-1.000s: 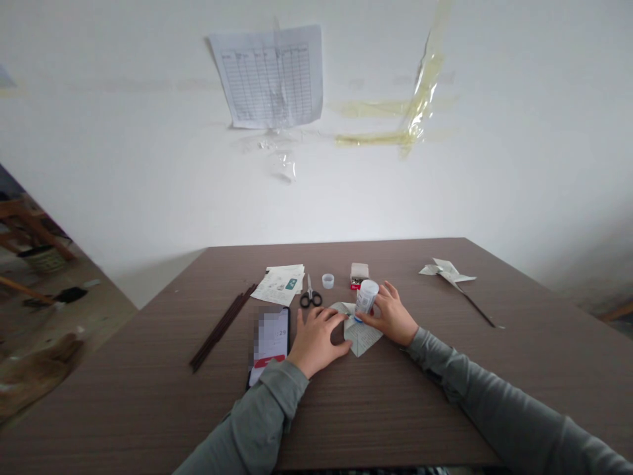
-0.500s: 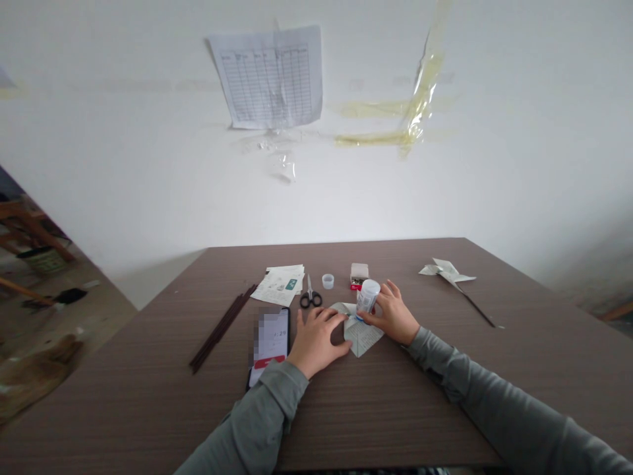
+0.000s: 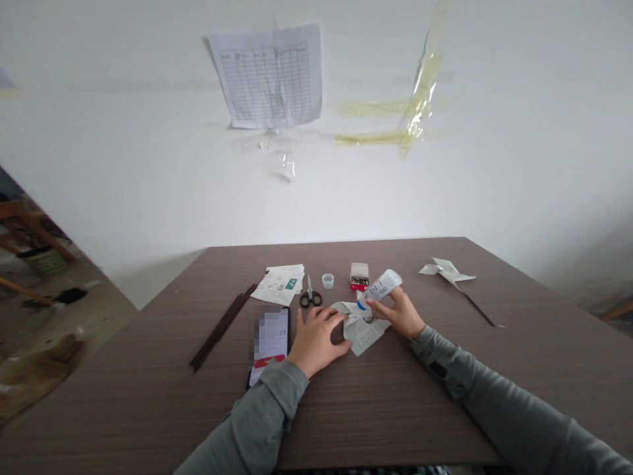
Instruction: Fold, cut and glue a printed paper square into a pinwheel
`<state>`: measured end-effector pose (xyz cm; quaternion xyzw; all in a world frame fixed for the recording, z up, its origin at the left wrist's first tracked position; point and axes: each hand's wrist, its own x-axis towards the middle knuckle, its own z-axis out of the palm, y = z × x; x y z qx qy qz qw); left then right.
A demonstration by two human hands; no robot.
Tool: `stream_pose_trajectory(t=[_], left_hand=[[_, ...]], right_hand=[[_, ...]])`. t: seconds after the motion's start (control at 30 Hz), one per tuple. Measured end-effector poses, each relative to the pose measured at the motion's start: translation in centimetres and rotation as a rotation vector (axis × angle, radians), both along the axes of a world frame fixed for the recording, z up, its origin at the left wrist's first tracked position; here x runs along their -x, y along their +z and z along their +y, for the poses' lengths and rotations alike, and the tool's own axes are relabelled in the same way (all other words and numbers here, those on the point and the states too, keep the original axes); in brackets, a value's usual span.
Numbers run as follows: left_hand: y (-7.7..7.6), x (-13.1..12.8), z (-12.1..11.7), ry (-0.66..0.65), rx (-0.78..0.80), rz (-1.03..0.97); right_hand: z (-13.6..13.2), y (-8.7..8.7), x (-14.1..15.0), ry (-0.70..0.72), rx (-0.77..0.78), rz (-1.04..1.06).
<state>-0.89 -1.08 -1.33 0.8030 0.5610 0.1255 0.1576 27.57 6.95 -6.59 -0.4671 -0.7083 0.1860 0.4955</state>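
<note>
A blue-tipped white tube (image 3: 380, 289) sits tilted in the right hand (image 3: 399, 312), its blue end just above a folded printed paper (image 3: 364, 335) held flat under the left hand (image 3: 316, 340)

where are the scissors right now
In the head view, the black-handled scissors lie on the brown table just beyond the left hand, between the printed papers and a small translucent cap.
</note>
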Motion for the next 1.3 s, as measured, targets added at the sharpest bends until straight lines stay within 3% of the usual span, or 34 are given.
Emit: stream_pose_trajectory(t=[0.17, 0.47, 0.7, 1.3], left_hand=[[0.0, 0.0, 0.0, 0.001, -0.001, 0.001], [0.3, 0.2, -0.2, -0.012, -0.002, -0.012], [0.3, 0.4, -0.1, -0.01, -0.025, 0.0], [0.6, 0.4, -0.2, 0.011, -0.002, 0.006]], right_hand=[[0.1, 0.8, -0.5, 0.068, 0.043, 0.169], [-0.1, 0.5, -2.0, -0.2, -0.148, -0.29], [0.6, 0.4, -2.8, -0.318, -0.094, -0.297], [0.3, 0.5, -2.6, -0.26, -0.159, -0.331]])
